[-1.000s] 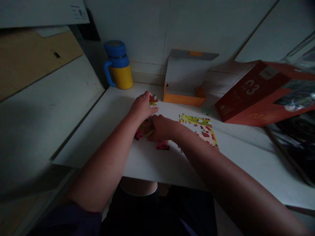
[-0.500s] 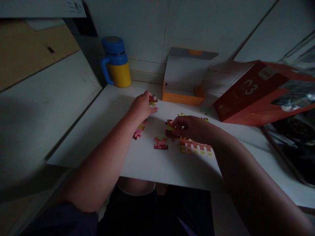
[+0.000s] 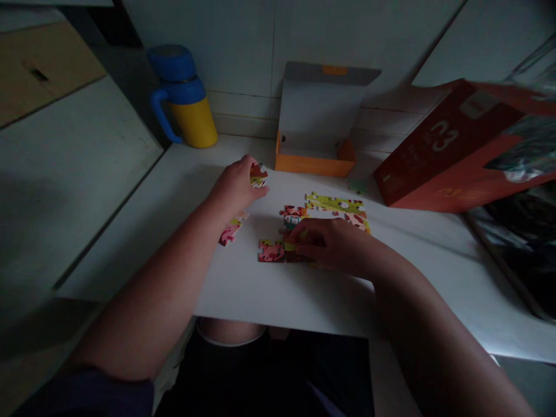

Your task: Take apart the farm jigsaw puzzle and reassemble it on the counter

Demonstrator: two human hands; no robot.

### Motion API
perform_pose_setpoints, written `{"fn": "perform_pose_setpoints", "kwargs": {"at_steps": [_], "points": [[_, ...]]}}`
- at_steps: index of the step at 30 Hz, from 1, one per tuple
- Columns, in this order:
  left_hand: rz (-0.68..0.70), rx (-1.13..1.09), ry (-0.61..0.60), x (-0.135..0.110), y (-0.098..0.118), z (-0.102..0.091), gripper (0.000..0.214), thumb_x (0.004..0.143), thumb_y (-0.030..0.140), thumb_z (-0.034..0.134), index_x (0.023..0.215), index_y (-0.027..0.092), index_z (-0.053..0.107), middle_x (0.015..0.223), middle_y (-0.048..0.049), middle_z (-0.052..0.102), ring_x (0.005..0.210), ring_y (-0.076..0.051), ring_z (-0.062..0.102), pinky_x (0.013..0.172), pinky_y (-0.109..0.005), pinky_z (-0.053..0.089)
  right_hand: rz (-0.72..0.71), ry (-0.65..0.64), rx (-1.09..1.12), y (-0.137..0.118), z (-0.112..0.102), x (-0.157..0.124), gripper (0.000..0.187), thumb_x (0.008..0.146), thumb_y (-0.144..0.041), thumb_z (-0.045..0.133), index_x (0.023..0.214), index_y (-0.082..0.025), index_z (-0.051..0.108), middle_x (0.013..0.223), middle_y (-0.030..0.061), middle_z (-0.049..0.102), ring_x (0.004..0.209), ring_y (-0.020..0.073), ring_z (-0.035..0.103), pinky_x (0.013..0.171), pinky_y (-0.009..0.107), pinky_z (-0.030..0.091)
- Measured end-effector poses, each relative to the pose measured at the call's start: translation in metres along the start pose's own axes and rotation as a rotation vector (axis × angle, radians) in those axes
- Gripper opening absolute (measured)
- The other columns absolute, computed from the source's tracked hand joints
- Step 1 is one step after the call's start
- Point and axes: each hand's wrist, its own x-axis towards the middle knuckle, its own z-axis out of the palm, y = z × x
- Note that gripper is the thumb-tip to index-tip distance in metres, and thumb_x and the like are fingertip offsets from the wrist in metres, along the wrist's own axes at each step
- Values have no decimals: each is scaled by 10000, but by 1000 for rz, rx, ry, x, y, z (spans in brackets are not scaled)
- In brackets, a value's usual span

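Observation:
My left hand (image 3: pixel 237 186) is closed around a small clump of puzzle pieces (image 3: pixel 258 174) at the far middle of the white table (image 3: pixel 243 284). My right hand (image 3: pixel 330 246) lies over a partly joined puzzle (image 3: pixel 334 204), its fingers pinching a piece (image 3: pixel 290 247) pressed against a pink piece (image 3: pixel 271 251) on the table. Loose pink pieces (image 3: pixel 229 230) lie under my left wrist.
A yellow mug with a blue lid (image 3: pixel 185 98) stands at the back left. An open orange and white box (image 3: pixel 316 124) sits at the back wall. A red box (image 3: pixel 452 150) leans at the right, with a dark tray (image 3: pixel 521 243) beside it.
My right hand came from under my left hand to the assembled puzzle, then back left and nearer, to the pink piece. My left hand stayed closed on its pieces.

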Motion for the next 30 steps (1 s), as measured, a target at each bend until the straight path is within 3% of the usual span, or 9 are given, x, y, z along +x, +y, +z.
{"fn": "perform_pose_setpoints", "kwargs": {"at_steps": [7, 14, 20, 30], "points": [[15, 29, -15, -2, 1, 1, 485, 773, 343, 856, 1157, 229, 582, 1144, -101, 742, 1056, -280, 707, 942, -397, 548, 27, 107, -49, 0, 8, 5, 245, 910, -299, 705, 1128, -327, 812, 934, 8, 814, 763, 157, 699, 674, 256, 441], [24, 24, -25, -1, -1, 4, 508, 769, 357, 861, 1171, 239, 574, 1177, -102, 738, 1073, -277, 700, 961, -402, 549, 8, 99, -21, -1, 13, 7, 221, 891, -317, 706, 1081, -314, 819, 877, -3, 805, 713, 140, 678, 643, 257, 423], [35, 17, -17, -2, 0, 4, 492, 771, 335, 865, 1163, 247, 582, 1177, -106, 744, 1073, -282, 706, 967, -410, 555, 36, 90, -79, -6, 16, 8, 178, 871, -362, 721, 981, -246, 800, 882, 56, 789, 713, 174, 648, 626, 293, 402], [28, 19, -23, -4, 5, 1, 500, 766, 319, 873, 1166, 222, 591, 1180, -117, 752, 1060, -275, 715, 956, -392, 562, 11, 129, -90, -8, 15, 6, 97, 864, -265, 716, 944, -222, 749, 925, 61, 751, 744, 171, 626, 657, 303, 408]]}}
